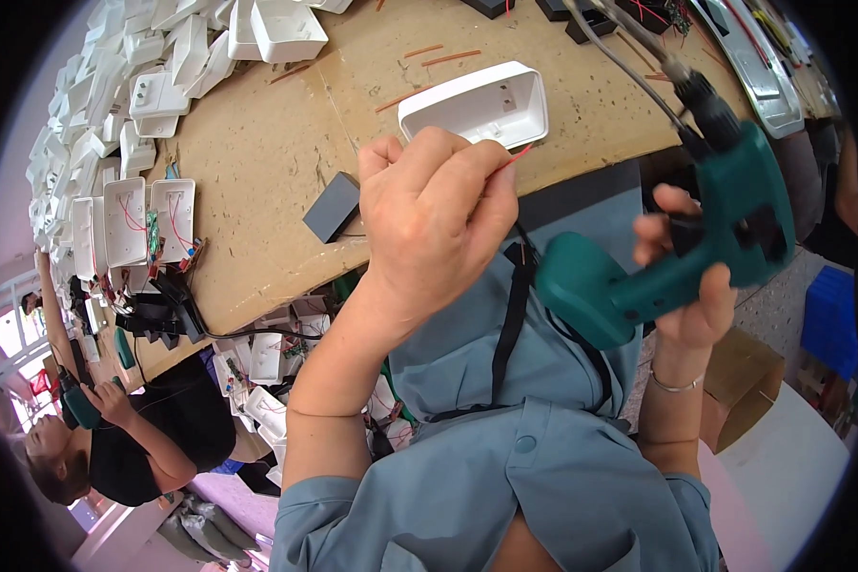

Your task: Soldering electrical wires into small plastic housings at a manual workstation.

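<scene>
My left hand (439, 214) is closed in a pinch, with a thin red wire (521, 153) sticking out from its fingertips. Just beyond it, an open white plastic housing (477, 100) lies on its side on the table, its slotted inner wall showing; whether the fingers touch it is hidden. My right hand (691, 276) grips a green pistol-shaped power tool (748, 210) by its handle, off the table's near edge. The tool's black nose (705, 105) points up and away. Beside my left wrist sits a black block (333, 207).
White housings (162, 81) are piled at the far left. Several with wires and circuit boards (153, 234) stand at the table's left edge. Brown sticks (451, 58) lie at the back. A metal tray (758, 71) is at far right. A co-worker (133, 448) with a green tool is at left.
</scene>
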The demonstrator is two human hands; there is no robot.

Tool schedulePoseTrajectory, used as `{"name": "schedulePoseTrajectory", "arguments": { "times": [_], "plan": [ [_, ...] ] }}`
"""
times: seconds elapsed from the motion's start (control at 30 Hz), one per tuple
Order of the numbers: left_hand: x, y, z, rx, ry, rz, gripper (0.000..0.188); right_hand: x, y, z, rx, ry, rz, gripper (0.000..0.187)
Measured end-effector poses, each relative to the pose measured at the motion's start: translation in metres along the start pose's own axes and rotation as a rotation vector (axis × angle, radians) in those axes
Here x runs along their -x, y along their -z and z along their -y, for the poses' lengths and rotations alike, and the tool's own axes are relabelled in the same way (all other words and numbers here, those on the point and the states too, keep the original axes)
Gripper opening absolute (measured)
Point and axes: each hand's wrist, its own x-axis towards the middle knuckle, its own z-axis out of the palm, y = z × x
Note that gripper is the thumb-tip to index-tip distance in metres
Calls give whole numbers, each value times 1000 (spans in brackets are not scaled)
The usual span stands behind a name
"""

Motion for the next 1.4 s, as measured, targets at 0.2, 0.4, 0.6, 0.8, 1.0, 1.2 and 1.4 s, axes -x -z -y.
{"name": "schedulePoseTrajectory", "arguments": {
  "times": [0.2, 0.4, 0.6, 0.8, 1.0, 1.2, 1.4],
  "plan": [
    [2, 1, 3, -65, 28, -15, 15, 40, -6, 15, 344, 28, -189, 77],
    [-9, 8, -2, -214, 50, 31, 8, 61, -17, 21, 509, -45, -230, 74],
    [-15, -3, 7, -230, 100, 31, 6, 58, -27, 18, 532, -113, -208, 69],
    [-17, -12, 10, -233, 129, 41, 4, 48, -35, 16, 520, -119, -222, 67],
    [-23, -12, -2, -363, 156, 87, 9, 42, -38, 13, 544, -111, -237, 65],
    [-22, -6, -7, -304, 191, 72, 9, 39, -37, 16, 577, -100, -218, 64],
    [-15, -4, -12, -184, 205, 6, 10, 42, -35, 15, 576, -98, -234, 65]
  ]
}}
